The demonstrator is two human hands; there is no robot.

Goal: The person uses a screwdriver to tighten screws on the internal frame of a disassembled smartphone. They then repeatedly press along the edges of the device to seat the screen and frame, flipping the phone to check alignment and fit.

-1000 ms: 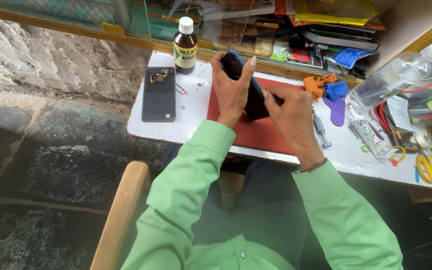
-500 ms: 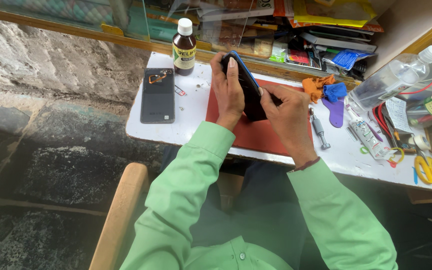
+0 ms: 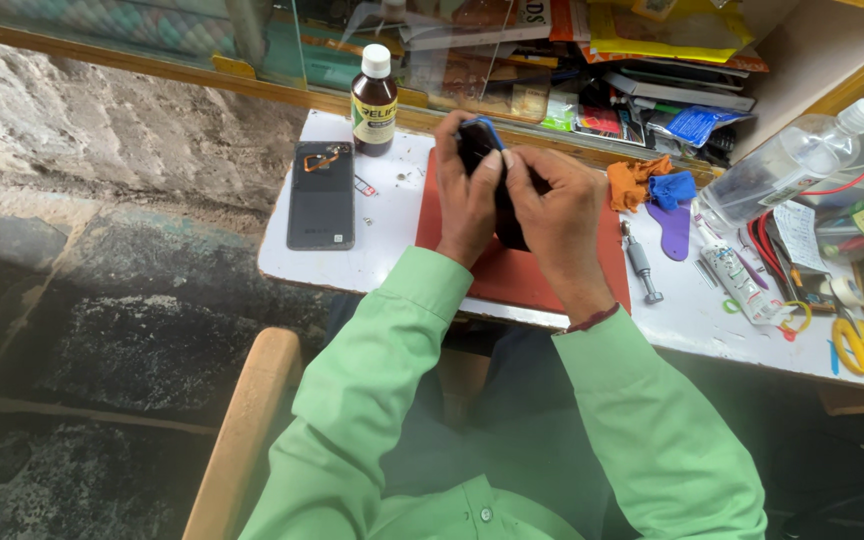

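Note:
Both of my hands hold a black smartphone (image 3: 479, 140) upright over a red work mat (image 3: 522, 272) on a small white table (image 3: 382, 262). My left hand (image 3: 467, 200) wraps the phone's left side. My right hand (image 3: 552, 215) grips its right side, with the thumb and fingers pinched at the top edge, where a thin blue strip (image 3: 492, 128) shows. Most of the phone is hidden behind my hands. I wear light green sleeves.
A dark phone back cover (image 3: 321, 195) lies at the table's left, a brown bottle (image 3: 374, 100) behind it. On the right are orange and blue cloths (image 3: 647, 185), a purple pry tool (image 3: 674, 226), a screwdriver (image 3: 642, 265), a tube (image 3: 737, 280), yellow scissors (image 3: 862, 345), a spray bottle (image 3: 797, 160). A wooden chair arm (image 3: 247, 430) is below left.
My hands have tilted the phone more upright, and my right fingers have shifted up to its top edge. The view has drifted slightly.

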